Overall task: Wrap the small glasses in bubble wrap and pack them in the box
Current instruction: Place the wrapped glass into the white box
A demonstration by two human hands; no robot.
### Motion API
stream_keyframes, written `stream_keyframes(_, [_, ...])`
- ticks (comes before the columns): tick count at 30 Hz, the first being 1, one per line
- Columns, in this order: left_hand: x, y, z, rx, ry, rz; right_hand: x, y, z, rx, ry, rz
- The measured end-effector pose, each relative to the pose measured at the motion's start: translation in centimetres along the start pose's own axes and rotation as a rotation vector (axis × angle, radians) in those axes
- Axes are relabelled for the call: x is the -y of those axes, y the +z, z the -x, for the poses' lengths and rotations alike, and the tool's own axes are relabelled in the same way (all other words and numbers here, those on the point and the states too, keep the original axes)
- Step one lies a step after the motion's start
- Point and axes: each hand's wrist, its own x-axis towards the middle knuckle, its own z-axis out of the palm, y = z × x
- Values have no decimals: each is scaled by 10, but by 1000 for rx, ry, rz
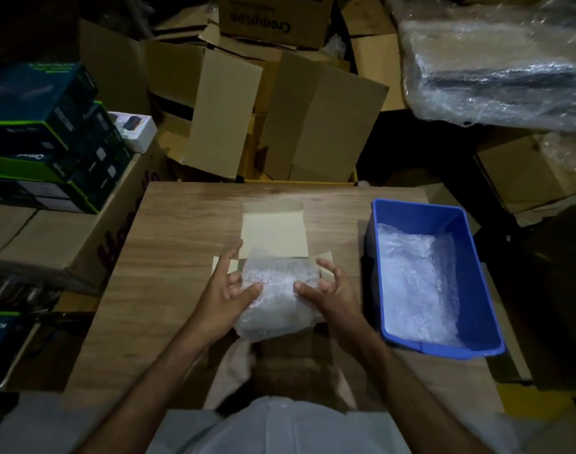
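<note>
Bubble-wrap bundle (pixel 276 299) sits in open box (pixel 273 234) at bench (pixel 168 244) centre. Left hand (pixel 224 290) and right hand (pixel 329 290), fingers spread, press bundle down. Glasses hidden inside wrap. Lid flaps unclosed; blue bin (pixel 476 276) right holds more wrap.

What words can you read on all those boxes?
"Crompton", upside down, on the cardboard box at the top.
Purple letters on the big carton at left: cut off, unreadable.
Print on the dark green-edged boxes: too blurred.
Small white box: picture only, no readable words.

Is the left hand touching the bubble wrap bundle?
Touching. In the head view the left hand has its thumb and fingers against the left side of the bubble wrap bundle, with no gap visible.
</note>
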Motion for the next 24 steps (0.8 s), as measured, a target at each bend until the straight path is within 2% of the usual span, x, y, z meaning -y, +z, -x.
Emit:
stream_keyframes(3, [1, -12, -2, 103, 41, -210, -4, -6, 0, 168, -203, 119])
stream_keyframes(5, [0, -19, -4, 141, 23, -308, -6, -12, -1, 245, -253, 317])
stream_keyframes(7, [0, -21, -7, 120, 43, -516, -9, -12, -3, 219, -300, 533])
stream_keyframes(9, [0, -23, -11, 57, 108, -747, -7, -7, -8, 155, -435, 733])
stream_keyframes(11, [-2, -27, -13, 34, 174, -833, -2, -5, -13, 188, -546, 825])
stream_keyframes(13, [-6, -29, -11, 111, 174, -749, 5, -7, -19, 257, -521, 747])
stream_keyframes(16, [-14, -22, -6, 245, -8, -314, 9, -13, -18, 262, -179, 453])
stream_keyframes(17, [-12, -21, -7, 269, -45, -252, 4, -14, -17, 265, -100, 359])
stream_keyframes(19, [-4, -20, -8, 303, -75, -193, -5, -14, -18, 200, -106, 326])
stream_keyframes(24, [13, -19, -6, 200, -120, -113, -18, -12, -11, 264, -129, 241])
